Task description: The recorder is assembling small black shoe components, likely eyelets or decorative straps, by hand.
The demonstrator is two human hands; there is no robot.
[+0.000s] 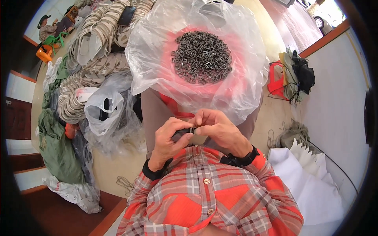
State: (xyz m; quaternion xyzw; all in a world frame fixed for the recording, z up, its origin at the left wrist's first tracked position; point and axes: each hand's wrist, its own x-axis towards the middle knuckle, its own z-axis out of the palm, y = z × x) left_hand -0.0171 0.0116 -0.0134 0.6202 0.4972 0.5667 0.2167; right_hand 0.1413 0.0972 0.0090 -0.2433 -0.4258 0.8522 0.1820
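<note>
Close to my chest, my left hand (pixel 168 138) is closed around a short black strap (pixel 180 134), pinching it between thumb and fingers. At the strap's end a small metal buckle (pixel 192 130) shows between both hands. My right hand (pixel 220 128) meets it there, its thumb and fingertips pinched at the buckle; the fingers partly hide how strap and buckle are joined. Just beyond my hands, a heap of dark metal buckles (pixel 202 57) lies on a clear plastic sheet (pixel 147 59) over a red, round-looking container (pixel 240 74).
Left of my knees are stacked pale shoe parts (pixel 73 88), a phone (pixel 126 15), a clear bag (pixel 100 129) and a green sack (pixel 59 153). To the right lie a red bag (pixel 277 80), a black bag (pixel 305 76) and white sheeting (pixel 305 185). A person (pixel 49 29) sits far left.
</note>
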